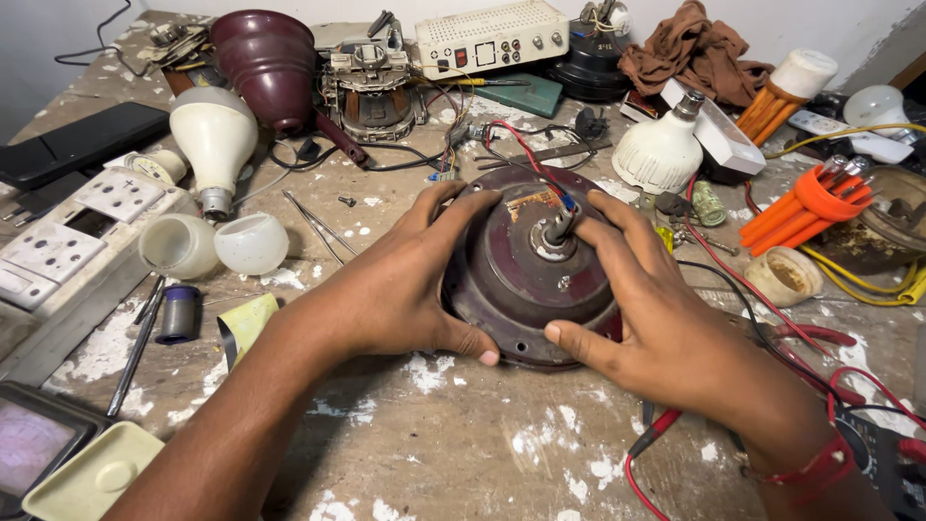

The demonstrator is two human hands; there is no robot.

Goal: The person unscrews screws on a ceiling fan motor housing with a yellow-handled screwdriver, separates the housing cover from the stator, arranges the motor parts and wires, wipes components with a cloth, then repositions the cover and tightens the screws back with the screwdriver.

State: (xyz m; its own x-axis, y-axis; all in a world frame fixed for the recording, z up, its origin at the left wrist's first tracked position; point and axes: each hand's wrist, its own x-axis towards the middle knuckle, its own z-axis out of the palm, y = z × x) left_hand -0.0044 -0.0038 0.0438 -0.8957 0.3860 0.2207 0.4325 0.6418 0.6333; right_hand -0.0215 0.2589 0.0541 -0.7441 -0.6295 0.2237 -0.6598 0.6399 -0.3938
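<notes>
A worn wooden workbench [463, 453], flecked with white paint, stands against a pale wall and is crowded with parts: a white bulb housing [214, 135], a maroon plastic funnel-shaped cover [265, 58], a white perforated electronics box [490, 37], a rumpled brown cloth [696, 50] and orange tube lamps [805, 207]. At the middle of the bench lies a round dark maroon metal fan motor housing [516, 280], flat on its face. Its short steel shaft [557, 230] points up toward the camera, so its axis stands upright; red and black wires leave from beside the shaft. The left hand [395, 285] cups the housing's left rim, fingers spread and pressed on it, thumb at the near edge. The right hand [656, 318] grips the right rim the same way, fingers apart across the top.
</notes>
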